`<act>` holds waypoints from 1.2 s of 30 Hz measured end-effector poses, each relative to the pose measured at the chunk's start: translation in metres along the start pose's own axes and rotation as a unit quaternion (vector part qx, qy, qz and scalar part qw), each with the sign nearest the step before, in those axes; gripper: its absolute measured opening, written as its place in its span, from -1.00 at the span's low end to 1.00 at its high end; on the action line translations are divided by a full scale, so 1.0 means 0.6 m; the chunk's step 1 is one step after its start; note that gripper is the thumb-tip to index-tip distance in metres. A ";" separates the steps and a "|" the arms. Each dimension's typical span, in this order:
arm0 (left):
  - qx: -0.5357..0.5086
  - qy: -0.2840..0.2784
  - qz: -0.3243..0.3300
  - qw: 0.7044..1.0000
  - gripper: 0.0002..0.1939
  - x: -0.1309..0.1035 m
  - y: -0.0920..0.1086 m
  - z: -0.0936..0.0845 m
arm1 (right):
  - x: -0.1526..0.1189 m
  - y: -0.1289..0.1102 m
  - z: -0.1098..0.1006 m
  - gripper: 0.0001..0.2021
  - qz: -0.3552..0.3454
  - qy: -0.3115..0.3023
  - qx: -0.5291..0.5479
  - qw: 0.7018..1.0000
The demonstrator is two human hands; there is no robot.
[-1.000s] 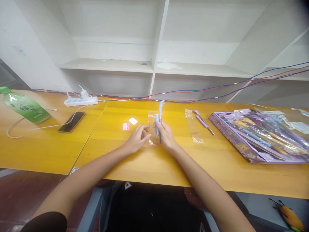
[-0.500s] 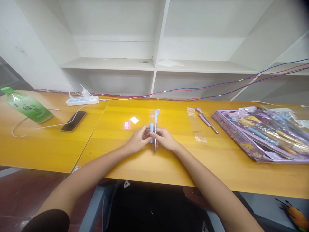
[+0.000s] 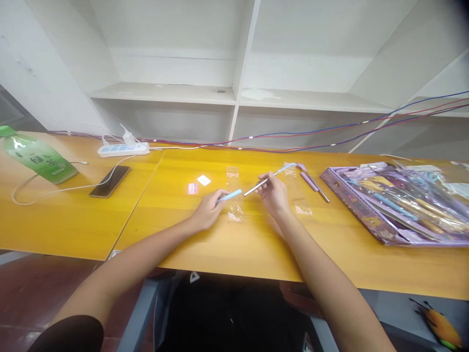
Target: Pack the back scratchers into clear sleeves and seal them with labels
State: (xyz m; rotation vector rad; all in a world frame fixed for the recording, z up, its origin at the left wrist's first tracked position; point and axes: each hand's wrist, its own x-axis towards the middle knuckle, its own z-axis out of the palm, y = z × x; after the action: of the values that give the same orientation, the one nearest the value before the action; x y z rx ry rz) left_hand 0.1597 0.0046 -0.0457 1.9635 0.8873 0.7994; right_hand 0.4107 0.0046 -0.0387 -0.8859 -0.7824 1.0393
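Note:
Near the middle of the yellow table (image 3: 205, 252), my left hand (image 3: 209, 209) grips a light blue tube (image 3: 231, 194) that points to the right. My right hand (image 3: 273, 194) holds a slim silver pen (image 3: 255, 187) with a light blue decorated end at the upper right. The pen's silver tip is just right of the tube's end, with a small gap between them. A clear plastic wrapper (image 3: 235, 212) lies under and beside the tube. A white card (image 3: 203, 180) and a pink card (image 3: 192, 188) rest behind my left hand.
At right stands a purple box (image 3: 370, 222) of wrapped pens. A purple pen (image 3: 321, 189), a purple tube (image 3: 309, 181) and another wrapper (image 3: 303, 210) lie left of it. At left are a phone (image 3: 110, 181), green bottle (image 3: 40, 157) and power strip (image 3: 123, 149).
My hands have moved apart. The right one has gone right with the pen, now slanted, and the tube in my left hand has turned from upright to nearly level. The wrapper beneath is more exposed.

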 end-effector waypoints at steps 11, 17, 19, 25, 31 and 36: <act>0.012 0.023 0.022 0.999 -0.74 0.002 -0.003 0.001 | -0.005 0.003 0.002 -0.54 -0.006 -0.020 -0.062 0.998; 0.029 0.071 0.019 0.997 -0.76 0.004 -0.006 0.000 | -0.014 0.003 0.004 -0.56 0.000 -0.066 -0.088 0.994; 0.034 0.082 0.011 0.996 -0.77 0.005 -0.004 -0.001 | -0.016 0.002 0.004 -0.58 0.006 -0.085 -0.085 0.993; 0.022 0.084 0.019 0.996 -0.79 0.000 0.003 0.003 | -0.017 0.000 0.001 -0.58 0.025 -0.095 -0.082 0.992; 0.007 0.096 0.042 0.994 -0.84 -0.007 0.011 0.001 | -0.021 -0.002 0.002 -0.61 0.027 -0.112 -0.081 0.990; 0.018 0.105 0.054 0.993 -0.88 -0.009 0.013 0.003 | -0.026 0.000 0.003 -0.61 0.033 -0.132 -0.067 0.988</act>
State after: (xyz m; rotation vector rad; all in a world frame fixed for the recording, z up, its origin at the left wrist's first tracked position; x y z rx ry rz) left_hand 0.1605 -0.0040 -0.0408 1.9978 0.9291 1.0758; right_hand 0.4043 -0.0096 -0.0401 -0.9032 -1.0617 1.1880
